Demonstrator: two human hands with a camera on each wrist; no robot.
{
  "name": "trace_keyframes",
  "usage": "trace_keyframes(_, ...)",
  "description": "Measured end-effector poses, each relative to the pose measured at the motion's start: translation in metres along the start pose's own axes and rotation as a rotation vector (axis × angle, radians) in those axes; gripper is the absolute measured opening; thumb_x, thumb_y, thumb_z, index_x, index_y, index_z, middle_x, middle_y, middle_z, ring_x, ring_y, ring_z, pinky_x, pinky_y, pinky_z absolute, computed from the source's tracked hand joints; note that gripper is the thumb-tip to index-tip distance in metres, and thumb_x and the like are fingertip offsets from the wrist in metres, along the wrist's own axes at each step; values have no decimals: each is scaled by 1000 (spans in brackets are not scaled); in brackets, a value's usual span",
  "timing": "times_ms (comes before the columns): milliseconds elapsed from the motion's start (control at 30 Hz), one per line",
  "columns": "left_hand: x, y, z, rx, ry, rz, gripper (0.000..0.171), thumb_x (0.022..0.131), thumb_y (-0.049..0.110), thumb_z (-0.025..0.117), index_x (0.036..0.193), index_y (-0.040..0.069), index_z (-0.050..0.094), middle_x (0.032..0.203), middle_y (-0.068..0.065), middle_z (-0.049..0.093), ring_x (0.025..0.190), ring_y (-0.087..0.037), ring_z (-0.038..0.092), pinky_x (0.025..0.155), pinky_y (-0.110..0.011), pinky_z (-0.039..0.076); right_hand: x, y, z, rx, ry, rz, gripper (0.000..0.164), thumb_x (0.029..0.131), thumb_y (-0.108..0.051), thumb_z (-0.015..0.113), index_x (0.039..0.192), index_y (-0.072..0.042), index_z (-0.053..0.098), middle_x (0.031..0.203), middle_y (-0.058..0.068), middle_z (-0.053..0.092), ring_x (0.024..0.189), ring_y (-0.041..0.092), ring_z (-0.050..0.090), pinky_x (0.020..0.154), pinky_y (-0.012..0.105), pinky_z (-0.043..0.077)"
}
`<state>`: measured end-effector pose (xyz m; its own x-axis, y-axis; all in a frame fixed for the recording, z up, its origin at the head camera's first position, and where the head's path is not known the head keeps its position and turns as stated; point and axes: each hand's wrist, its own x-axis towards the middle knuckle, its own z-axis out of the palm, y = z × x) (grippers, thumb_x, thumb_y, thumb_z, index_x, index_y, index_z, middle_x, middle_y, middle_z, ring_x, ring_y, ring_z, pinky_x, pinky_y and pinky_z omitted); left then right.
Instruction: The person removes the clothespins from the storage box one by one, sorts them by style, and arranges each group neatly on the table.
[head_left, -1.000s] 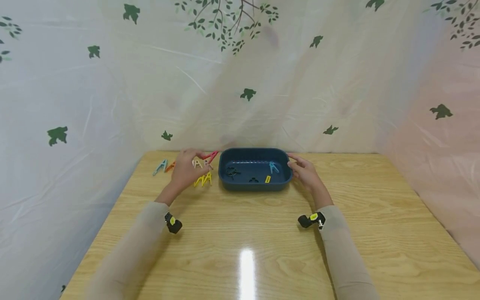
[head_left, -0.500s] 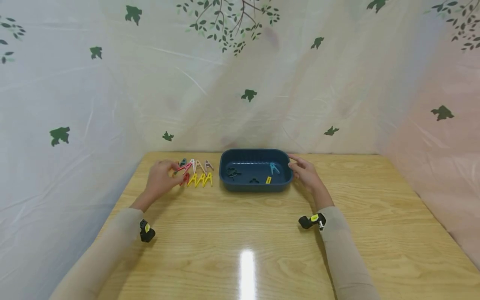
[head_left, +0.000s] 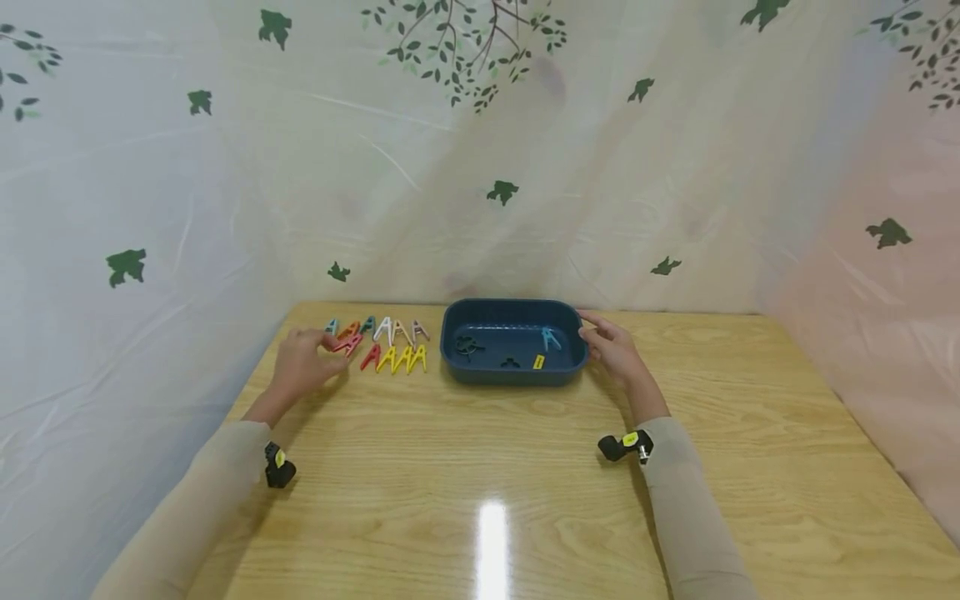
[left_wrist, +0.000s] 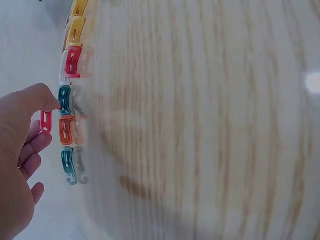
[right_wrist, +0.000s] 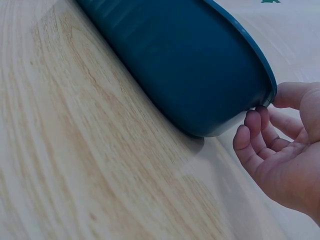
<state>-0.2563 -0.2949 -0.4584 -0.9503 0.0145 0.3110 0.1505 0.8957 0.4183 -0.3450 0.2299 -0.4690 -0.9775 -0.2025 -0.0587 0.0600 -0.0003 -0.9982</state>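
In the head view my left hand (head_left: 300,362) pinches a pinkish-red clothespin (head_left: 348,344) between thumb and fingers, at the left end of two rows of clothespins. The left wrist view shows that clothespin (left_wrist: 45,121) raised beside a dark teal one (left_wrist: 65,100) and an orange one (left_wrist: 65,131). On the right, my right hand (head_left: 615,350) grips the right end of a dark blue plastic basin (head_left: 517,377); in the right wrist view its thumb lies at the rim (right_wrist: 270,82) and the fingers curl beneath. Inside the basin lies a light blue clothespin (head_left: 551,339).
A back row holds light blue, orange, teal, white (head_left: 384,330), beige and mauve clothespins. In front stand a red clothespin (head_left: 371,357) and several yellow ones (head_left: 405,359). A patterned cloth (head_left: 420,208) hangs behind the wooden table (head_left: 420,467).
My left hand has moved left from beside the basin to the left end of the rows, carrying the pinkish-red clothespin and uncovering the others. My right hand stays on the basin.
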Motion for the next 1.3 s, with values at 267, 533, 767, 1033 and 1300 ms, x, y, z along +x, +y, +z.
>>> trace_keyframes(267, -1, 1, 2, 35, -23, 10, 27, 83, 20, 79, 98, -1, 72, 98, -19, 72, 92, -36, 53, 83, -54, 39, -11, -16, 6, 4, -25, 20, 52, 104, -8, 54, 154, 1, 39, 79, -8, 53, 65, 7, 44, 68, 24, 45)
trace_keyframes(533, -1, 3, 6, 72, -78, -27, 26, 83, 24, 78, 93, 2, 70, 95, -16, 71, 93, -36, 53, 82, -55, 40, -15, -19, 7, 9, -29, 13, 52, 104, -7, 54, 153, 2, 41, 82, -7, 56, 66, 7, 47, 68, 23, 47)
trace_keyframes(767, -1, 3, 9, 80, -100, -44, 29, 83, 28, 78, 92, 2, 70, 90, -14, 70, 90, -35, 53, 81, -53, 40, -8, -11, 3, 5, -19, 25, 51, 104, -9, 54, 153, -1, 41, 82, -7, 54, 68, 8, 47, 69, 24, 47)
trace_keyframes(1033, -1, 6, 7, 84, -129, -49, 33, 82, 32, 79, 91, 1, 71, 86, -14, 69, 87, -34, 53, 79, -50, 39, 1, 4, 0, 2, 12, -5, 49, 105, -14, 56, 152, -4, 46, 83, -10, 56, 67, 3, 48, 68, 20, 47)
trace_keyframes(1300, -1, 5, 8, 73, -162, -29, 31, 82, 33, 78, 88, 5, 70, 86, -12, 67, 87, -34, 52, 78, -50, 38, 0, 4, 1, -10, 21, -31, 48, 104, -13, 57, 150, -3, 47, 84, -10, 56, 66, 3, 47, 66, 21, 46)
